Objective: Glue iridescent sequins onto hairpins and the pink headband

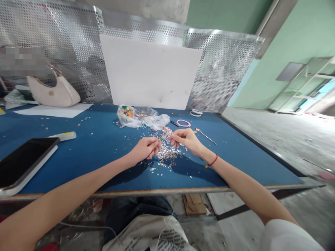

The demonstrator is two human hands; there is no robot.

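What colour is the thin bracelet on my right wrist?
The thin bracelet is mainly red, seen in the head view.

You can pass along the right edge of the bench (251, 157); glittery bits (169, 153) crowd the middle, a plastic bag (155, 120) blocks you near the far edge.

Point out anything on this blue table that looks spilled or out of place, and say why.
The shiny bits look spilled: they lie loose in an uneven patch between the left hand and right hand, with strays near the plastic bag. They may be spread deliberately.
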